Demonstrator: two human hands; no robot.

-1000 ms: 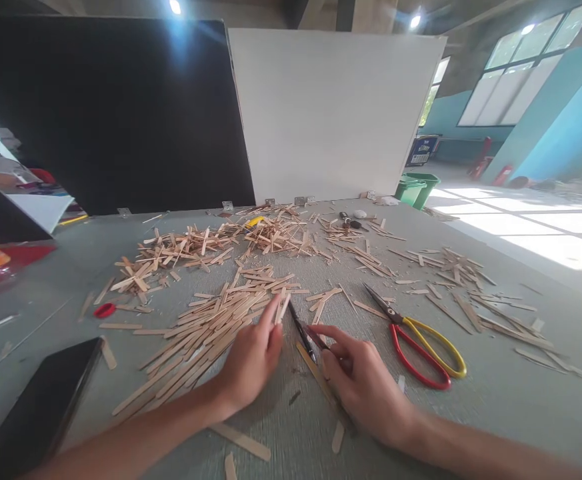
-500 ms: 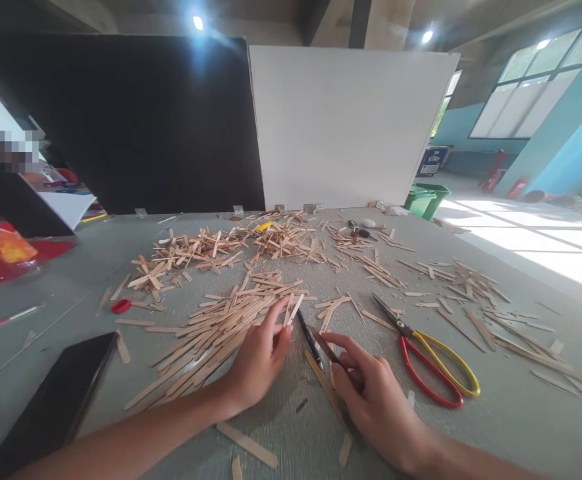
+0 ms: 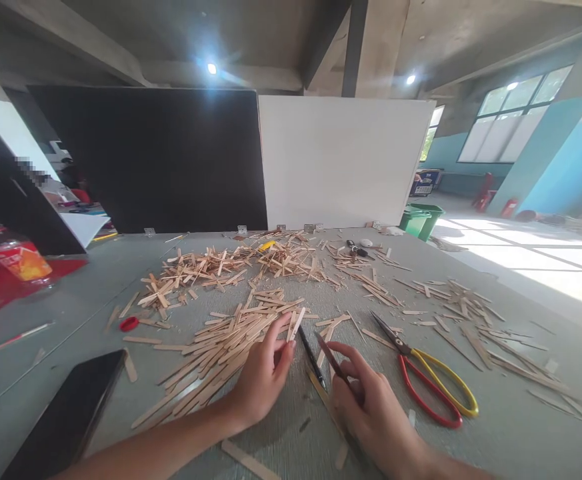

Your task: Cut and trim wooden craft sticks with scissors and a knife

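Between thumb and forefinger, my left hand [image 3: 261, 377] pinches a few short pieces of wooden craft stick [image 3: 297, 324], raised above the table. My right hand [image 3: 371, 403] is closed around a slim dark tool [image 3: 331, 353], its tip pointing toward those pieces but apart from them; its exact kind is unclear. A black pen [image 3: 313, 358] lies on the table between the hands, with a narrow yellowish strip [image 3: 325, 395] beside it, partly behind my right hand. A spread of loose craft sticks [image 3: 215, 353] lies left of and beyond my left hand.
Scissors [image 3: 407, 352] with red and yellow handles lie open at right. A phone [image 3: 65, 417], a red ring [image 3: 129, 324] and a bottle [image 3: 18, 257] are at left. Piles of sticks [image 3: 201, 267] lie farther back, before black [image 3: 171, 160] and white panels [image 3: 341, 160].
The view has tilted upward, so the table sits lower in the picture. Both hands keep their hold; the dark tool's tip now shows slightly farther from the pen.
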